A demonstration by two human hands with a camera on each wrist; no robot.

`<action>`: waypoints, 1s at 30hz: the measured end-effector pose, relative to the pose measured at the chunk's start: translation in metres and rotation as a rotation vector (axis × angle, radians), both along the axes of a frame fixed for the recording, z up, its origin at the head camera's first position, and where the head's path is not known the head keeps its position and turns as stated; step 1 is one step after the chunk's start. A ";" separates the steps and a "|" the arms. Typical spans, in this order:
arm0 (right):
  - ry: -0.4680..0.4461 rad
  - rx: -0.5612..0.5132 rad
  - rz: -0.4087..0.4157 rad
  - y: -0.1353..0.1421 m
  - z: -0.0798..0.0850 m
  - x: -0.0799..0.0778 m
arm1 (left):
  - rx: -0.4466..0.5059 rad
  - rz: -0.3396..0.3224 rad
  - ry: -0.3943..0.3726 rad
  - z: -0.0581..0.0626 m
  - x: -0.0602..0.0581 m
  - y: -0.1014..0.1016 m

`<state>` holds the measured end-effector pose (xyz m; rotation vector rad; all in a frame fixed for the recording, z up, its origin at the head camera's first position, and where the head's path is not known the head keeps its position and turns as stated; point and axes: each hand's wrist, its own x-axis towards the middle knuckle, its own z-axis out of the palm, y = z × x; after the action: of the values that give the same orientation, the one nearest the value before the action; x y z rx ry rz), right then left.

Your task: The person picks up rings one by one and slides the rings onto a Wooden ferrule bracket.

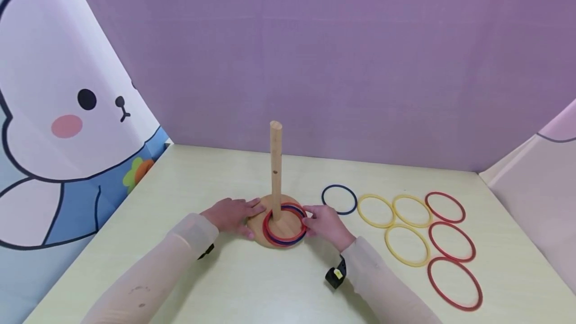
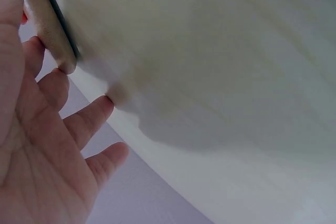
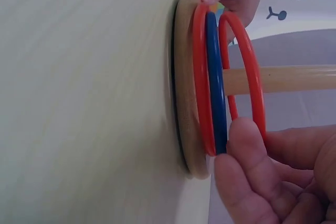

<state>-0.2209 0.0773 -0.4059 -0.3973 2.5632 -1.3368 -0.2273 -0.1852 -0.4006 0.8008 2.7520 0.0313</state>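
A round wooden base (image 1: 257,227) carries an upright wooden peg (image 1: 276,169). My left hand (image 1: 231,215) rests at the base's left edge; in the left wrist view its fingers are spread, some touching the rim. With thumb and finger, my right hand (image 1: 328,226) pinches the upper red ring (image 3: 254,72) on the base's right side. That ring encircles the peg and tilts away from the ones under it. Beneath lie a blue ring (image 3: 216,72) and a lower red ring (image 3: 201,87), both around the peg and close to the base.
To the right on the pale table (image 1: 252,289) lie a blue ring (image 1: 339,199), several yellow rings (image 1: 407,245) and several red rings (image 1: 454,284), all flat. A purple cloth (image 1: 315,74) hangs behind, and a cartoon-printed cloth (image 1: 40,74) borders the left side.
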 end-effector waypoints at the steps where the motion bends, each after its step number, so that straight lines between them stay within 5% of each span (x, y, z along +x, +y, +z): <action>1: 0.003 0.018 0.006 0.000 0.000 0.000 | 0.000 0.004 -0.001 0.000 0.000 0.000; 19: 0.013 0.093 0.001 0.006 -0.002 -0.003 | 0.029 0.025 -0.011 0.000 0.001 0.002; 30: 0.005 0.038 -0.032 0.060 0.011 0.005 | 0.045 0.036 -0.044 0.000 -0.001 0.002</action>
<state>-0.2160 0.1378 -0.3950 -0.3543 2.6054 -1.2965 -0.2279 -0.1833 -0.4010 0.7532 2.7327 0.1175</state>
